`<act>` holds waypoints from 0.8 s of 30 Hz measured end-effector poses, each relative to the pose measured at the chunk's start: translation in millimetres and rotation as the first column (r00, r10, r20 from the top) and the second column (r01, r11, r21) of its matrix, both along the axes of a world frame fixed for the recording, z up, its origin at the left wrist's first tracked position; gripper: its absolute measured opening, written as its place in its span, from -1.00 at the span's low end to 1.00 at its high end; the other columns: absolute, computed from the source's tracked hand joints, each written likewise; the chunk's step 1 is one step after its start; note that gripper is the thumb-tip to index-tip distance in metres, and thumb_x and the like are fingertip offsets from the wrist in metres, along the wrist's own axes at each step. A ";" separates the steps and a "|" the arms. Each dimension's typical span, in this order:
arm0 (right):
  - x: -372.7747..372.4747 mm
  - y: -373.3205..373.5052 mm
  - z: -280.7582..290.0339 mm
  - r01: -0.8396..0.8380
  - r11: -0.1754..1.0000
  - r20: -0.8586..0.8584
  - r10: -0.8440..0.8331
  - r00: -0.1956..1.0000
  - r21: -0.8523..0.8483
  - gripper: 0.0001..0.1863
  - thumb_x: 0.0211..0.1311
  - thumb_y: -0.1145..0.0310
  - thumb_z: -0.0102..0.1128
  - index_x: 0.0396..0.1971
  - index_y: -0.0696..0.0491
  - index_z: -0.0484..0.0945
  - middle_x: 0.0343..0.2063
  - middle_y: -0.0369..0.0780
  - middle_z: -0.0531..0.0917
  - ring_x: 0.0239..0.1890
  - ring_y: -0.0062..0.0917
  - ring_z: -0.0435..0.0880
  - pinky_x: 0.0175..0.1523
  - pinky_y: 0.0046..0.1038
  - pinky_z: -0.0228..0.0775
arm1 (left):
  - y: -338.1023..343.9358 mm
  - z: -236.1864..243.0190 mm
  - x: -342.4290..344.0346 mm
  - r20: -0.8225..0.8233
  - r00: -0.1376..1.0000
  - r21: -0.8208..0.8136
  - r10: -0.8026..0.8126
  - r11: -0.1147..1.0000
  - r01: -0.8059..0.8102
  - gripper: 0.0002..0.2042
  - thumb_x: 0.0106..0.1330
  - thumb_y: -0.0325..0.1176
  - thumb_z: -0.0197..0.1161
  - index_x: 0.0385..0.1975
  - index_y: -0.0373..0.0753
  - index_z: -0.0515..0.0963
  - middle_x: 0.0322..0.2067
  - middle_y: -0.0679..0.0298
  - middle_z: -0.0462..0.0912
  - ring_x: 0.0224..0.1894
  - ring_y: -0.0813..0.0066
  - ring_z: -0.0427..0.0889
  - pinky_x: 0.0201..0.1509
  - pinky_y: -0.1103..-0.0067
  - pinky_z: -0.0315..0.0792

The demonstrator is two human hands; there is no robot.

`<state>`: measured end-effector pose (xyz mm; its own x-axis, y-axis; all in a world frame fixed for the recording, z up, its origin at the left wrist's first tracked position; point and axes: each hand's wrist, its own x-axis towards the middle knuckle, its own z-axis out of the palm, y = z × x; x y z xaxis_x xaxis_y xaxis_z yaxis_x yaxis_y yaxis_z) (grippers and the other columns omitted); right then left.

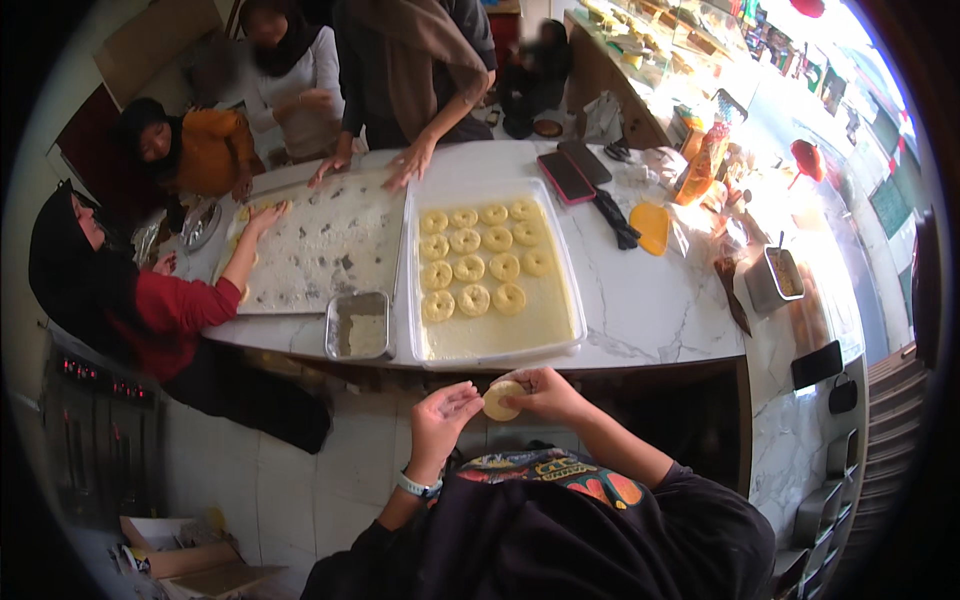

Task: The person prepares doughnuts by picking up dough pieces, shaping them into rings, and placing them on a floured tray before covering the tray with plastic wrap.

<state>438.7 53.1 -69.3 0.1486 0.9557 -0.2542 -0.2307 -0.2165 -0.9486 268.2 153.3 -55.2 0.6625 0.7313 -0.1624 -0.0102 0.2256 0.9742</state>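
Note:
In front of my body, just off the table's near edge, my right hand (550,396) grips a pale round piece of dough (499,402), its thumb lying across the dough's face. My left hand (446,422) is at the dough's left edge, floury fingers stretched toward it and not wrapped round it. Whether the fingertips touch the dough is hard to make out. Beyond my hands, a clear plastic tray (573,312) holds rows of ring-shaped dough pieces (474,299), with bare floured base at its near end.
Left of the tray stand a metal tin (358,352) with flour and a floured board (330,240). A co-worker in red sleeves (190,305) reaches over the board; another person's hands (412,163) rest at its far edge. A yellow scraper (652,228) and a phone (566,178) lie right.

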 end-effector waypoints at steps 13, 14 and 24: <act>-44.3 32.9 22.6 -0.028 1.000 -0.058 0.029 0.998 0.013 -0.65 0.08 0.51 0.17 -0.10 0.27 0.44 -0.25 -0.23 0.59 -0.21 -0.63 0.56 -0.06 -0.59 0.39 | 12.8 -2.5 -33.5 0.060 0.998 -0.243 0.008 0.970 0.006 -0.70 0.08 -0.47 0.32 -0.18 -0.42 0.52 -0.28 0.20 0.61 -0.24 0.59 0.57 -0.12 0.69 0.45; -45.6 35.5 20.8 -0.026 0.999 0.006 0.026 1.000 0.034 -0.64 0.05 0.50 0.18 -0.11 0.27 0.45 -0.25 -0.23 0.59 -0.22 -0.62 0.56 -0.07 -0.59 0.39 | 14.2 -1.0 -33.9 0.067 0.998 -0.243 0.016 0.970 0.001 -0.70 0.08 -0.47 0.32 -0.18 -0.42 0.52 -0.28 0.20 0.61 -0.24 0.59 0.57 -0.12 0.69 0.45; -52.5 40.7 25.3 0.222 0.959 0.041 -0.233 0.972 0.178 -0.65 0.04 0.52 0.18 -0.12 0.27 0.46 -0.23 -0.19 0.58 -0.19 -0.65 0.53 -0.09 -0.59 0.40 | 19.7 11.1 -30.0 0.137 0.979 -0.400 0.154 0.912 -0.088 -0.68 0.09 -0.51 0.28 -0.13 -0.41 0.46 -0.24 0.20 0.59 -0.22 0.53 0.58 -0.13 0.68 0.50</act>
